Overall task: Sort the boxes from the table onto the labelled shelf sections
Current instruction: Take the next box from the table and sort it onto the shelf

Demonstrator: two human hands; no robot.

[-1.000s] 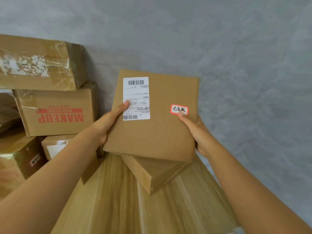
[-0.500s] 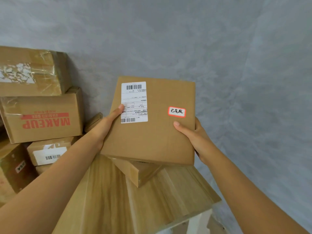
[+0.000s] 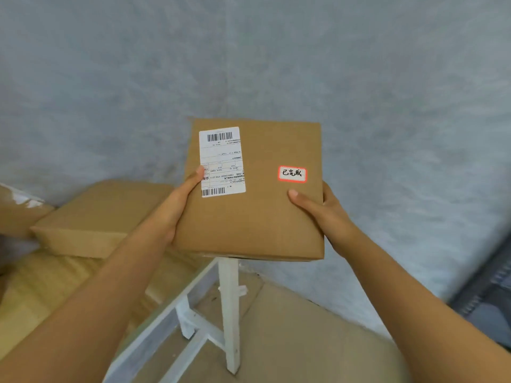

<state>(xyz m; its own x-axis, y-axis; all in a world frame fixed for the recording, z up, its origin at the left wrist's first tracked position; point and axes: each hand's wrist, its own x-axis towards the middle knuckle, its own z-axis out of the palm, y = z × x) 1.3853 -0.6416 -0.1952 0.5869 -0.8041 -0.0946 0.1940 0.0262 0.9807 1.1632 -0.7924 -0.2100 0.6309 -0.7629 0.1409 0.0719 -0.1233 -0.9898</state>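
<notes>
Head view is showing both hands gripping one flat cardboard box (image 3: 257,211) by its side edges: the left hand (image 3: 177,205) is laying its thumb on the shipping label (image 3: 222,161), the right hand (image 3: 320,211) is pinching just below the red-bordered sticker (image 3: 292,174). Both labels are facing up, probably for reading. The box is hanging clear beyond the table (image 3: 55,283), another box (image 3: 94,217) lying left of the grip.

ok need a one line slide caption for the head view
Both hands, left and right, hold a labelled box off the table, above its white leg.
</notes>
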